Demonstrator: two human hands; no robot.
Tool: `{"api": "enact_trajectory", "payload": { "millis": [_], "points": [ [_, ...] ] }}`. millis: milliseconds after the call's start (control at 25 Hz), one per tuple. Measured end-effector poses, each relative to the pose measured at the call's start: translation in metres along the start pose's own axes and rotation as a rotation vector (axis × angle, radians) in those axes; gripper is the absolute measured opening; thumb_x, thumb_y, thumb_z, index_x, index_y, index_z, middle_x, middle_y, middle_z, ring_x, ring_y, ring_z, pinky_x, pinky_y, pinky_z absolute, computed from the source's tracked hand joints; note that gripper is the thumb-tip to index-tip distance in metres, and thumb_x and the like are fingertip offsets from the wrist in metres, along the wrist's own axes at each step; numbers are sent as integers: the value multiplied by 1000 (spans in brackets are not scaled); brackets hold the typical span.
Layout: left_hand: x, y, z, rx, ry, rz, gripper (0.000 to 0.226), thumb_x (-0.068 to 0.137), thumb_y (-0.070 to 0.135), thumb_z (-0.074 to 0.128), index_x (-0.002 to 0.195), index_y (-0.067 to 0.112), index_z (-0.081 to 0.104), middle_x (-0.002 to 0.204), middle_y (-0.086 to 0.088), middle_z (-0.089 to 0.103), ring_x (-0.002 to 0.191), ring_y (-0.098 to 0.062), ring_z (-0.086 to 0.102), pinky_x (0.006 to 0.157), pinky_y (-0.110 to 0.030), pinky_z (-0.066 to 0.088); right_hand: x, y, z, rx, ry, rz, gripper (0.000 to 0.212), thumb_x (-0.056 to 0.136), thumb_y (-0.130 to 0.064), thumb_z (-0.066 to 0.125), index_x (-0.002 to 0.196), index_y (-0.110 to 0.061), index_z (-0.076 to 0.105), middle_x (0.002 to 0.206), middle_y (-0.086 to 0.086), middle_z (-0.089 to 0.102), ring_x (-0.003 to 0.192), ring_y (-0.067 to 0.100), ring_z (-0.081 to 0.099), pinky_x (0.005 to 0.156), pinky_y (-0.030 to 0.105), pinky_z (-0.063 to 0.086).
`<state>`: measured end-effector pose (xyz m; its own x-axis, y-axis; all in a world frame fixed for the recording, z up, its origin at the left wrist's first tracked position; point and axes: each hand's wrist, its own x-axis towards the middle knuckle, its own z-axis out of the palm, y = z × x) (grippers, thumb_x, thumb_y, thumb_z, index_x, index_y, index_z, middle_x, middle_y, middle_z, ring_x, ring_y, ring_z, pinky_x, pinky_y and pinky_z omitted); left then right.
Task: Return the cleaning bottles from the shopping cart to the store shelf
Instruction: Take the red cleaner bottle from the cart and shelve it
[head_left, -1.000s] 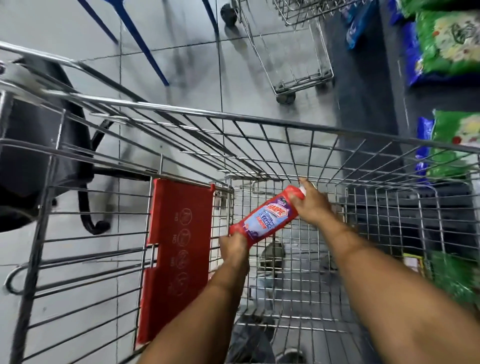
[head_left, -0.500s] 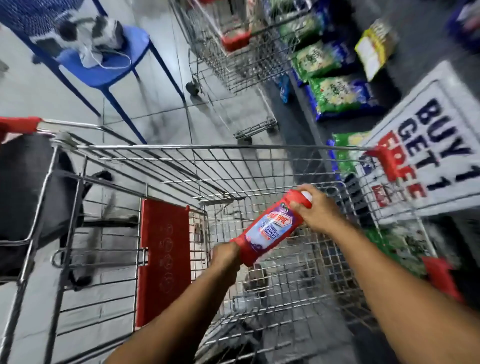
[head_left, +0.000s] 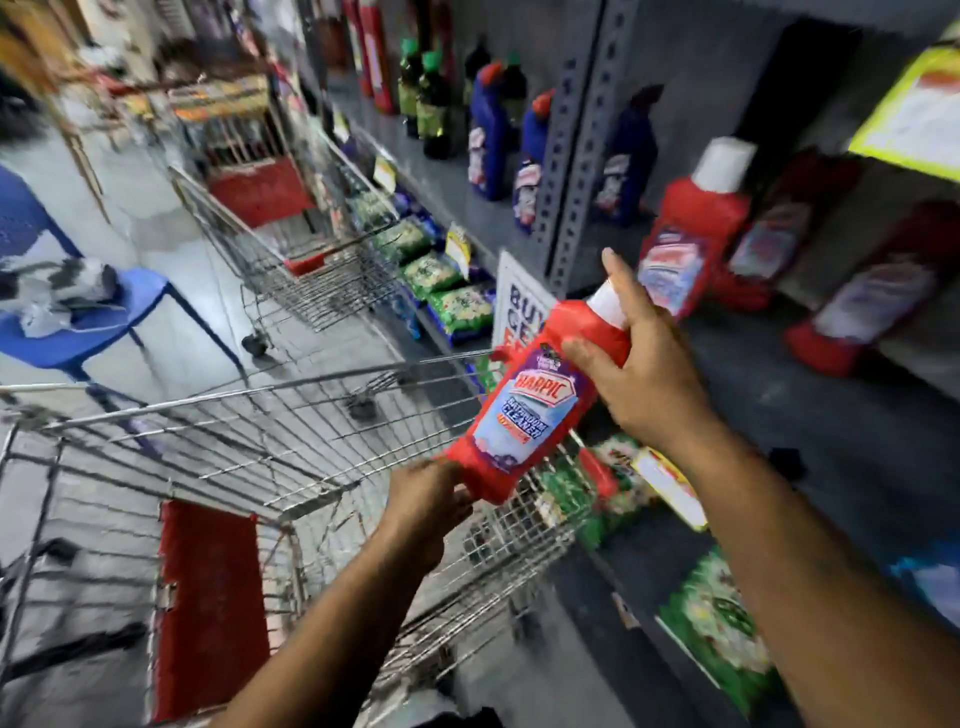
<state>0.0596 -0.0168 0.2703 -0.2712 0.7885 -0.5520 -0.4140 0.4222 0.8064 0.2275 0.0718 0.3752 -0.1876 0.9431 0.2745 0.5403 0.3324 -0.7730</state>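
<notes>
Hands hold red bottle between cart and shelf

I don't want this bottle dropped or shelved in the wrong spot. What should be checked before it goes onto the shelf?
1. Grip on the red Harpic bottle: right hand at the neck, left hand under the base: ok.
2. Cap closed: cannot tell, the fingers partly cover it.
3. Matching stock: red bottles stand on the shelf just ahead: ok.
4. Free shelf space in front of them: ok.
5. Bottle upright: not ok, tilted.
6. Clear of the shopping cart: ok.
</notes>
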Motion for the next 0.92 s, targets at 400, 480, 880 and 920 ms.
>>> {"api": "enact_trajectory", "payload": {
  "millis": [400, 480, 880, 920],
  "points": [
    [6, -19, 171, 849, -99, 454, 83, 33, 63, 77, 105, 25, 55, 102, -7, 62, 95, -29, 61, 83, -40, 55, -36, 6, -107, -189, 384, 121, 91, 74, -22, 77, 146, -26, 21, 147, 2, 43, 130, 20, 41, 104, 28, 33],
    [13, -18, 201, 1007, -104, 576, 83, 41, 70, 72, 108, 22, 57, 108, -9, 58, 103, -32, 55, 88, -41, 50, -25, 13, -116, -260, 408, 138, 89, 75, -22, 75, 146, -25, 22, 148, 3, 42, 131, 19, 39, 105, 25, 29],
    [59, -22, 254, 1118, -246, 775, 85, 50, 78, 61, 106, 14, 58, 108, -9, 60, 107, -33, 51, 89, -46, 42, 9, 64, -135, -280, 501, 261, 73, 76, -27, 74, 136, -24, 32, 134, 3, 52, 119, 18, 53, 98, 33, 45],
    [61, -21, 254, 1111, -260, 768, 86, 49, 78, 62, 108, 15, 58, 107, -8, 60, 106, -32, 52, 89, -45, 42, 3, 74, -130, -219, 495, 282, 78, 75, -26, 75, 138, -28, 28, 135, -1, 52, 118, 13, 53, 98, 30, 46]
  ]
}}
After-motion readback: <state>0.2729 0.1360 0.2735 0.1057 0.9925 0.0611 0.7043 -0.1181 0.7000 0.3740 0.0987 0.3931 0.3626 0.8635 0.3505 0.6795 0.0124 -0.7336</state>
